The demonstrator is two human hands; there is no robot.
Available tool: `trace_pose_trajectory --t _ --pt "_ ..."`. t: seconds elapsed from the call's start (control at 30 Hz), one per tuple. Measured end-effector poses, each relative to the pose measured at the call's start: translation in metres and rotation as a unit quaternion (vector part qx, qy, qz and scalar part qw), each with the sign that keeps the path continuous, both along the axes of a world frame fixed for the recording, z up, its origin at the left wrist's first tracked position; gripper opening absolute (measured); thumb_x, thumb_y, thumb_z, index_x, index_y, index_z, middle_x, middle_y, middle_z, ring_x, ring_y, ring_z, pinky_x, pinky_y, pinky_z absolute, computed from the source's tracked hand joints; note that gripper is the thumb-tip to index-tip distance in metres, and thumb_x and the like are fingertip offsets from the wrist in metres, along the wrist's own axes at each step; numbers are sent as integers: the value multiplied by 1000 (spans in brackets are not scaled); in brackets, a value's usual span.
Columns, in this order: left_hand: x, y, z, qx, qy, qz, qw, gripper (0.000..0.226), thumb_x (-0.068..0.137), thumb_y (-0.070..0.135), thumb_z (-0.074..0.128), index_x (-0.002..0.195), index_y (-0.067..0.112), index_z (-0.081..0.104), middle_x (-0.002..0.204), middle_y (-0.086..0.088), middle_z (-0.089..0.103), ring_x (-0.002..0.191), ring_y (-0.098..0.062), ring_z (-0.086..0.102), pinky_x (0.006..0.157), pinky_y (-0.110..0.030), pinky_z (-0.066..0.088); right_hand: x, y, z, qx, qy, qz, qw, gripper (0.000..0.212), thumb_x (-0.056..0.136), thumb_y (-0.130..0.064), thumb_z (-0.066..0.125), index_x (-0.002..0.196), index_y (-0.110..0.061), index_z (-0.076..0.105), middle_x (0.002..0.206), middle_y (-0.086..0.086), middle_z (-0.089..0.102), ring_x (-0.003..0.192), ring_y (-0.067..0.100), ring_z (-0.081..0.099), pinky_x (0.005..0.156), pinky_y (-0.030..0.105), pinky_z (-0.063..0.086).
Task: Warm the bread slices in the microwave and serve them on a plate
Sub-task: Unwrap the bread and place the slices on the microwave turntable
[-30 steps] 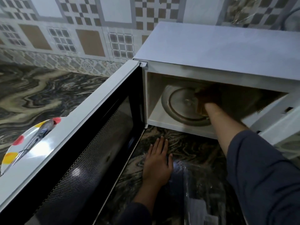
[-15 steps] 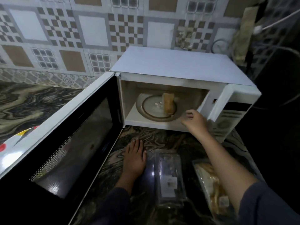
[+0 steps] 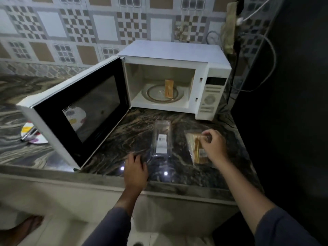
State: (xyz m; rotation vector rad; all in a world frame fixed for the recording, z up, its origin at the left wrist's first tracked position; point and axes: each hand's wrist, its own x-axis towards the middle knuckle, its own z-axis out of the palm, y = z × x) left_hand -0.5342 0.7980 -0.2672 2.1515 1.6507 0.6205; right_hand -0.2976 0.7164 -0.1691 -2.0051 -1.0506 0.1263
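Bread slices (image 3: pixel 169 88) upright on the microwave (image 3: pixel 177 52) turntable (image 3: pixel 152 94), door (image 3: pixel 78 110) wide open.
Right hand (image 3: pixel 213 146) fingers pinch the bread packet (image 3: pixel 196 151) before the microwave, likely for another slice; left hand (image 3: pixel 135 170) lies flat, fingers relaxed, at the counter (image 3: pixel 124 132) edge, bracing. Microwave mouth unobstructed; plate (image 3: pixel 41 140) sits beyond the door.

Beneath both hands the surface (image 3: pixel 134 132) is polished stone, glossy enough to mirror two light spots beside the left hand (image 3: pixel 135 172). Between the hands lies a clear plastic box (image 3: pixel 159 126), smooth and shiny (a paper label (image 3: pixel 161 139) on it). The right hand (image 3: pixel 213 144) pinches a crinkled clear plastic wrapper (image 3: pixel 196 150). Beyond them, the microwave (image 3: pixel 170 50) has a matt white shell, a glossy dark door pane (image 3: pixel 92 107) and a glass turntable (image 3: pixel 154 94).
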Motion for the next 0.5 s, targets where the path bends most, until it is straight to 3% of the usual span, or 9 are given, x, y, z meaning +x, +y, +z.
trace_pose_trajectory --t 0.13,0.3,0.37,0.5 --pt "12 -47 7 -41 -39 43 997 24 86 12 55 107 0 59 115 -20 50 106 -37 43 90 -41 38 -3 -41 -26 -30 -13 21 999 1 84 -9 61 85 -9 62 91 8 61 85 22 58 68 23 37" --pt "51 -75 17 -132 -42 -23 990 32 89 21 54 119 10 56 127 -12 44 118 -30 41 100 -36 38 0 -63 -48 -199 -30 124 972 28 89 -6 52 115 -12 61 118 3 58 107 18 56 85 24 47" --pt "72 -79 21 -196 -82 -61 975 37 89 20 54 123 8 52 130 -11 45 119 -29 44 102 -37 39 2 -65 -51 -215 -48 135 966 30 89 -5 51 117 -12 61 119 1 57 108 15 56 88 23 46" --pt "105 -79 33 -306 -178 -87 931 40 89 17 56 127 5 48 118 -10 59 101 -22 57 83 -29 45 2 -61 -51 -203 -73 146 965 23 88 -6 53 104 -14 67 108 0 60 100 14 58 84 21 45"
